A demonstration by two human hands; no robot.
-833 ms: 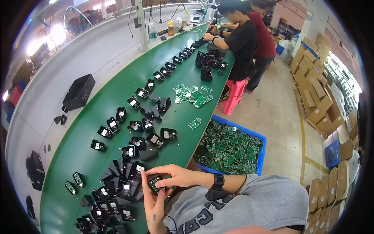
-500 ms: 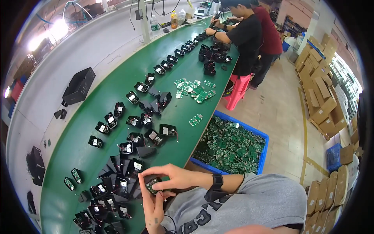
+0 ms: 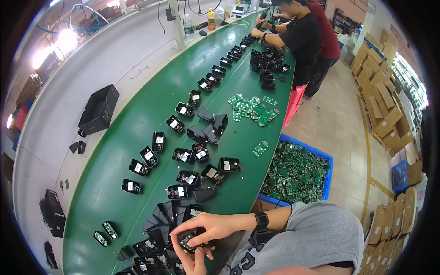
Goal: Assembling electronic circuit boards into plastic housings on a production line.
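Low in the view, my left hand (image 3: 194, 263) is wrapped around a small black plastic housing (image 3: 184, 246) with a green circuit board (image 3: 188, 239) in its opening. From above, my right hand (image 3: 211, 224) grips the same housing, its thumb on the board and its fingers along the far edge. A dark band circles the right wrist. Just beyond and left of my hands lie several black housings (image 3: 145, 246) with white-labelled parts and thin wires, heaped with black wedge-shaped covers (image 3: 158, 219). My fingers hide part of the held housing.
More housings (image 3: 148, 156) run in rows along the green table (image 3: 98, 195). Loose circuit boards (image 3: 250, 109) lie towards its right edge. A blue crate (image 3: 326, 183) full of boards stands on the floor at right. Two co-workers (image 3: 302, 34) work at the far end.
The view has shifted, so the table and its contents appear farther right and mostly lower. Both my hands still grip the housing, the right thumb still on the board.
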